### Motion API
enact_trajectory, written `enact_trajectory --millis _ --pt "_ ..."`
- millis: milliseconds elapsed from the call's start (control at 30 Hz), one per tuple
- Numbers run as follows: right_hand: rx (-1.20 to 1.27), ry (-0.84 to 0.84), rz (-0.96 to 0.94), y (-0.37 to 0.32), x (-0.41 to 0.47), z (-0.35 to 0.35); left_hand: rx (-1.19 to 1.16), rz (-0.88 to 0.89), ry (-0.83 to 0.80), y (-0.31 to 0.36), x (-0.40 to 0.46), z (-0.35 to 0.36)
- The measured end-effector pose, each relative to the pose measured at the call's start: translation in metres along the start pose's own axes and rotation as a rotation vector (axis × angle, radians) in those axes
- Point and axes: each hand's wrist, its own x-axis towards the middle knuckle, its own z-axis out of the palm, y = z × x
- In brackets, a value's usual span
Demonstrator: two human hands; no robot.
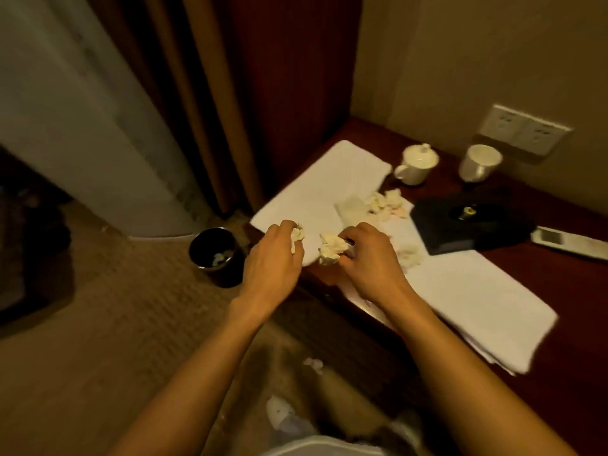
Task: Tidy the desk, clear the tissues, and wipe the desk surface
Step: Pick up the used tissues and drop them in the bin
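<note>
My left hand grips a small crumpled tissue above the desk's left corner. My right hand pinches a bigger crumpled tissue just beside it. More crumpled tissues lie in a pile further back on the dark wooden desk, and another wad lies right of my right hand. Two white towels lie on the desk, one at the far left and one at the near right.
A black bin with a tissue inside stands on the carpet left of the desk. A lidded white cup, an open white cup, a black tray and a white remote sit on the desk. A tissue scrap lies on the floor.
</note>
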Motion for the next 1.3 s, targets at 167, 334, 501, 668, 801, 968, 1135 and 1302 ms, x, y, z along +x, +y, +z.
enact_trajectory --millis 167,334,501,668,801,968,1135,1302 --pt "0.023 -0.064 -0.047 -0.078 0.031 0.054 -0.076 -0.166 0.044 -0.099 -0.005 -0.048" --pt "0.025 -0.129 -0.097 -0.124 0.064 0.104 -0.088 -0.253 0.056 -0.163 0.006 -0.068" --pt "0.053 -0.151 -0.083 -0.158 0.113 0.15 -0.117 -0.308 0.026 -0.216 0.039 -0.076" --pt "0.076 -0.16 -0.049 -0.177 0.177 0.206 -0.132 -0.368 -0.023 -0.283 0.096 -0.071" --pt "0.074 -0.212 0.001 -0.187 0.234 0.256 -0.186 -0.447 -0.085 -0.341 0.142 -0.061" --pt "0.065 -0.218 0.05 -0.188 0.289 0.315 -0.217 -0.439 -0.049 -0.406 0.182 -0.04" --pt "0.049 -0.221 0.114 -0.173 0.329 0.402 -0.194 -0.418 -0.1 -0.477 0.217 0.015" --pt "0.047 -0.265 0.167 -0.125 0.358 0.528 -0.157 -0.415 -0.156 -0.565 0.229 0.111"
